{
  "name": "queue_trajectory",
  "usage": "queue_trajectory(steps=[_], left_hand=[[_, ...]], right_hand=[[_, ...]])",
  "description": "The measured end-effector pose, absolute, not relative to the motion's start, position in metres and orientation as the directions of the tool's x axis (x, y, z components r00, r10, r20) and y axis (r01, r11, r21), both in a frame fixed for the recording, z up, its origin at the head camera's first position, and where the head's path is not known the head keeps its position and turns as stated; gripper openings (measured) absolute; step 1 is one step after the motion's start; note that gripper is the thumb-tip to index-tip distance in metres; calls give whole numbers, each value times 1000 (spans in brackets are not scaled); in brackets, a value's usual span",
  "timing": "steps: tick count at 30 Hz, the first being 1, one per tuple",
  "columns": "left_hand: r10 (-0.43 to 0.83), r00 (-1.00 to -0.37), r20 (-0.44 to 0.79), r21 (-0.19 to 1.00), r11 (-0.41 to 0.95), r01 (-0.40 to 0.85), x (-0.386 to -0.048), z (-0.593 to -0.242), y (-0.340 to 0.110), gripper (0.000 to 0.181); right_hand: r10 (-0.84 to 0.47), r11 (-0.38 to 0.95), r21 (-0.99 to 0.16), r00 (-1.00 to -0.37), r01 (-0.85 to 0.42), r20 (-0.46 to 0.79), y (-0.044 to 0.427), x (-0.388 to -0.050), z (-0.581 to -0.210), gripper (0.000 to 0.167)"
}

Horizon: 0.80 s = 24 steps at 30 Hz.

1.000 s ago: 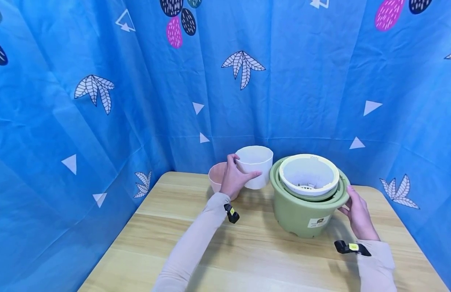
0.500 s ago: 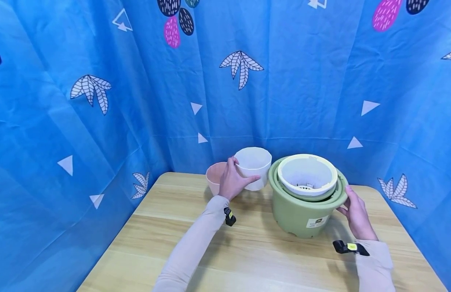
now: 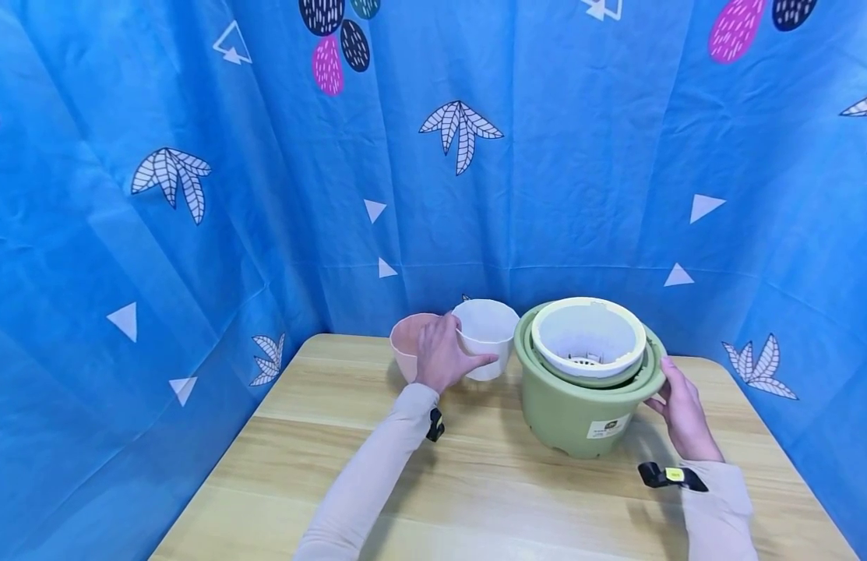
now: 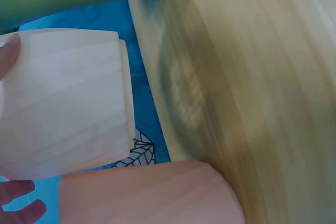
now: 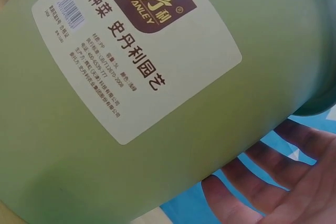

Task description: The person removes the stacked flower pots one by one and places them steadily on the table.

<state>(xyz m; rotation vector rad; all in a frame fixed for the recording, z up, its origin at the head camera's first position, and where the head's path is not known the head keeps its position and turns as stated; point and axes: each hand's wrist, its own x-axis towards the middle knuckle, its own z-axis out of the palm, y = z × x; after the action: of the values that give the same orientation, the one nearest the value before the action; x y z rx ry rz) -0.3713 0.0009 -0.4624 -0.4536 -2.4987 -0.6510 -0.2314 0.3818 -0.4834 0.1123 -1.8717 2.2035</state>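
Two hands at work over a wood-grain tabletop (image 3: pixel 475 491). The left hand (image 3: pixel 442 357) holds a plain white pot (image 3: pixel 493 345) by its side wall, thumb on the near face and fingers on the left; the pot is upright, mouth upward. In the left wrist view its base stands clear of the tabletop, with blue curtain (image 3: pixel 580 195) showing between. A pink pot (image 3: pixel 407 348) stands just left of it, partly behind the hand; whether the two touch cannot be told. The right hand (image 3: pixel 688 414) grips the rim of a large green flowerpot (image 3: pixel 566 417) on its right side, thumb above and fingers below. Nested in this flowerpot are a smaller green pot (image 3: pixel 601 382) and, innermost, a white slotted pot (image 3: pixel 580 329) with a pale yellow rim. The right wrist view shows a white label (image 5: pixel 142 61) reading "STANLEY" on the flowerpot's wall. Black straps (image 3: pixel 671 476) cross both pale sleeves (image 3: pixel 373 475).
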Motion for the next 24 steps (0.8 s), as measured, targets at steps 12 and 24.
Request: queue_trajectory(steps=[12, 24], left_hand=[[286, -788, 545, 115, 905, 409, -374, -478, 1, 89], [306, -777, 551, 51, 916, 397, -378, -494, 0, 85]], right_hand=[[142, -122, -964, -965, -236, 218, 381, -231, -484, 30], [151, -118, -964, -964, -237, 219, 381, -232, -484, 30]])
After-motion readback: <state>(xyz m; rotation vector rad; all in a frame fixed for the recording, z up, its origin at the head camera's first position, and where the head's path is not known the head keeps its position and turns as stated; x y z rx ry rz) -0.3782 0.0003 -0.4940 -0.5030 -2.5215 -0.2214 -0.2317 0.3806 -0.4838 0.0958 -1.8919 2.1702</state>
